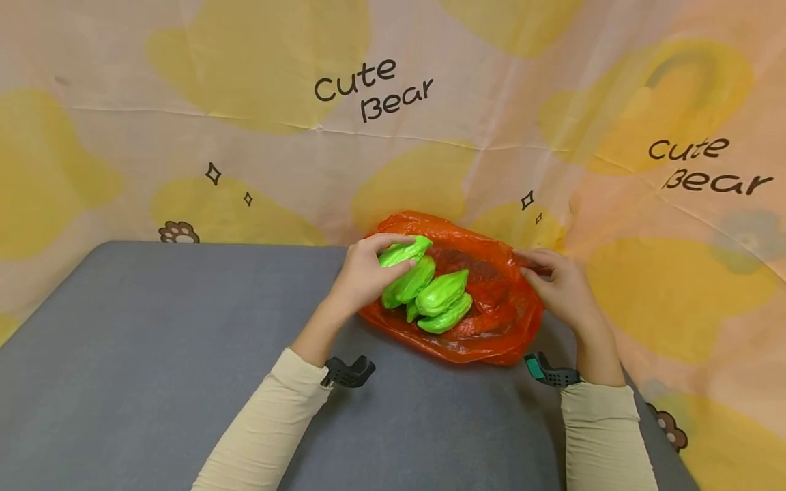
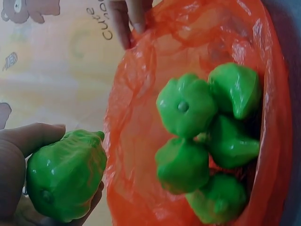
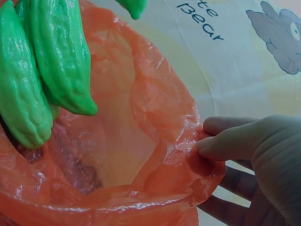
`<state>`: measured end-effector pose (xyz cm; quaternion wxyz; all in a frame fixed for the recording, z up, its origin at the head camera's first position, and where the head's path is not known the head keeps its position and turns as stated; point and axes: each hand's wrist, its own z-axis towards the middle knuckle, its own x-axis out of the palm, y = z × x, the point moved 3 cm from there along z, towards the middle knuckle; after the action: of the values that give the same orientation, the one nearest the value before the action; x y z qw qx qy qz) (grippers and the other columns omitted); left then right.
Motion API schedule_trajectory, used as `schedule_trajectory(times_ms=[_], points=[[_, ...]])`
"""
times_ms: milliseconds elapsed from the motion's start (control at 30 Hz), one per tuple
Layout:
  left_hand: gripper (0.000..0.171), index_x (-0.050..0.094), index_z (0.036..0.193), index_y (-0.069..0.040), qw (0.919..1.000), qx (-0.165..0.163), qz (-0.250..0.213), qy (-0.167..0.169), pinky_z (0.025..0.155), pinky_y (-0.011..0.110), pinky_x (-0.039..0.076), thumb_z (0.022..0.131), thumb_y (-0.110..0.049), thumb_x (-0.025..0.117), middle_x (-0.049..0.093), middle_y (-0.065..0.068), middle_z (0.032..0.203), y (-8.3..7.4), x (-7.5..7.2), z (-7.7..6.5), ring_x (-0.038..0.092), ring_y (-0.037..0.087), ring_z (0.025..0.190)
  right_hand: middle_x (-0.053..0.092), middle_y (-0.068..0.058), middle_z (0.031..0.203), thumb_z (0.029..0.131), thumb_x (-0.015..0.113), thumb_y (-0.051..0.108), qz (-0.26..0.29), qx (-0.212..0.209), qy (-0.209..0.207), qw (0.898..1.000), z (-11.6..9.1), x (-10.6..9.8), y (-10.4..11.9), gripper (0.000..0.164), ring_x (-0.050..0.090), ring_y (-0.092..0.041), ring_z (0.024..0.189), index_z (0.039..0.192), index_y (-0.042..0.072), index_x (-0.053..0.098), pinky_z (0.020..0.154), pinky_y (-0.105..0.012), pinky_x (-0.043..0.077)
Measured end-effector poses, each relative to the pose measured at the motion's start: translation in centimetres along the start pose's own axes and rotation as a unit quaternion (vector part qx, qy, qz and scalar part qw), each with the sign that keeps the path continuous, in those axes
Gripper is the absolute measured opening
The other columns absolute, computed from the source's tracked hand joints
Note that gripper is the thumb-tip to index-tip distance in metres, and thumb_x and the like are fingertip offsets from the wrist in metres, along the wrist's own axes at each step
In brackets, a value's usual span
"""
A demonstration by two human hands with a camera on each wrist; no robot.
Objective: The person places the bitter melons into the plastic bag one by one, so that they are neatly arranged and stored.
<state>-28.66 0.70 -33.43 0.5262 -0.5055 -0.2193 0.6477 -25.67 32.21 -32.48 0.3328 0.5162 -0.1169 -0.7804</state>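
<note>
My left hand [image 1: 361,276] grips a bright green, ridged, pointed fruit [image 2: 68,174] between thumb and fingers. In the left wrist view this fruit is beside the open mouth of a thin red plastic bag [image 1: 512,320]. Several more such green fruits [image 1: 441,294] lie piled inside the bag, toward its left side. At the bag's right edge, my right hand [image 1: 566,290] pinches the rim between thumb [image 3: 225,145] and forefinger. The right wrist view shows its other fingers behind the plastic.
The bag sits on a grey tabletop [image 1: 184,354], near its far edge. Behind and to the right hangs a pink and yellow printed cloth [image 1: 276,157] with "Cute Bear" lettering. Each wrist wears a dark camera mount [image 1: 350,372].
</note>
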Motion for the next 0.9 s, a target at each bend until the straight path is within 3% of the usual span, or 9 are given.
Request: schedule_trajectory(times_ms=[200, 267, 467, 700, 900], points=[[0.035, 0.074, 0.122, -0.017, 0.9999, 0.0, -0.004, 0.014, 0.101, 0.04, 0.054, 0.088, -0.018, 0.079, 0.074, 0.002, 0.124, -0.1, 1.5, 0.3, 0.066, 0.019, 0.122, 0.071, -0.024, 0.12, 0.093, 0.067, -0.003, -0.002, -0.003, -0.001, 1.0, -0.1, -0.1, -0.1, 0.032, 0.063, 0.005, 0.092, 0.124, 0.001, 0.071, 0.079, 0.004, 0.041], [0.035, 0.074, 0.122, -0.017, 0.9998, -0.004, -0.002, 0.017, 0.102, 0.04, 0.054, 0.088, -0.018, 0.079, 0.073, 0.002, 0.125, 0.0, 2.0, 0.5, 0.065, 0.019, 0.123, 0.071, -0.024, 0.12, 0.093, 0.067, -0.002, -0.002, -0.002, 0.0, 1.0, -0.2, -0.1, -0.2, 0.032, 0.059, 0.01, 0.092, 0.124, 0.001, 0.071, 0.079, 0.004, 0.041], [0.034, 0.074, 0.123, -0.019, 0.9996, -0.014, 0.004, 0.025, 0.104, 0.039, 0.053, 0.089, -0.02, 0.078, 0.072, 0.001, 0.127, 0.2, 3.5, 0.9, 0.064, 0.018, 0.124, 0.071, -0.024, 0.12, 0.093, 0.066, -0.004, -0.005, 0.002, 0.0, 1.0, -0.2, -0.1, -0.3, 0.032, 0.068, -0.015, 0.095, 0.124, 0.0, 0.071, 0.079, 0.004, 0.041], [0.034, 0.074, 0.123, -0.018, 0.9993, -0.022, 0.013, 0.028, 0.105, 0.04, 0.052, 0.089, -0.021, 0.077, 0.072, 0.002, 0.128, 0.2, 4.7, 1.1, 0.063, 0.02, 0.125, 0.071, -0.024, 0.119, 0.092, 0.067, -0.004, -0.004, -0.007, -0.004, 1.0, -0.1, -0.1, -0.1, 0.031, 0.069, -0.034, 0.098, 0.123, 0.0, 0.072, 0.079, 0.004, 0.04], [0.034, 0.073, 0.124, -0.019, 0.9985, -0.04, 0.025, 0.03, 0.1, 0.041, 0.055, 0.09, -0.022, 0.077, 0.072, 0.002, 0.128, 0.3, 5.4, 1.3, 0.066, 0.021, 0.121, 0.072, -0.024, 0.118, 0.092, 0.067, -0.004, -0.003, -0.014, -0.005, 1.0, -0.1, -0.1, -0.2, 0.031, 0.07, -0.031, 0.097, 0.122, 0.0, 0.072, 0.079, 0.004, 0.041]])
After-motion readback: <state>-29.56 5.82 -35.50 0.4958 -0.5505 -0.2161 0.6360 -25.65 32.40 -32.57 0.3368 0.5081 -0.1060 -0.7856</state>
